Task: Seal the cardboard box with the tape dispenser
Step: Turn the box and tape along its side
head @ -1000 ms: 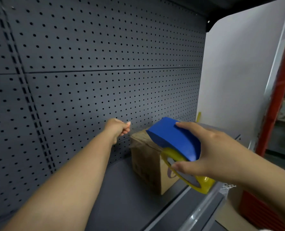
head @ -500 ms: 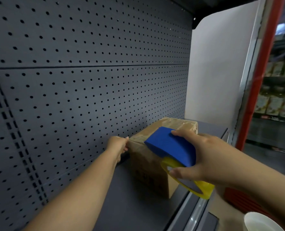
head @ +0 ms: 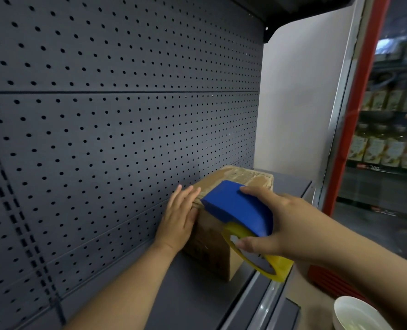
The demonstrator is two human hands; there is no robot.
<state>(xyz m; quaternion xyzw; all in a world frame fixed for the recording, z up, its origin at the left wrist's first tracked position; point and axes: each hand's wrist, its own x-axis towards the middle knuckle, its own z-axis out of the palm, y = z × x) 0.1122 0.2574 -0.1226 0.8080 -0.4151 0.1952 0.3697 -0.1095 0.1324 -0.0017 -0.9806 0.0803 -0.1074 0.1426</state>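
A small brown cardboard box (head: 243, 177) stands on a dark grey shelf (head: 193, 294), close to the pegboard back wall. My left hand (head: 178, 217) lies flat with fingers spread against the box's near left corner and side. My right hand (head: 276, 225) grips a tape dispenser (head: 238, 210) with a blue body and a yellow tape roll at its lower end. The dispenser's blue front edge rests at the near edge of the box top. The box's near face is partly hidden behind the dispenser and my hands.
A dark perforated pegboard (head: 116, 115) forms the shelf's back wall. A pale side panel (head: 297, 98) and a red upright (head: 355, 110) close the right end. A white bowl (head: 357, 315) sits at the lower right. Shelves of bottled goods (head: 388, 148) stand across the aisle.
My left hand has opened from a loose fist and now presses flat on the box's near corner. The dispenser has come down onto the box top's near edge. The view shifted right.
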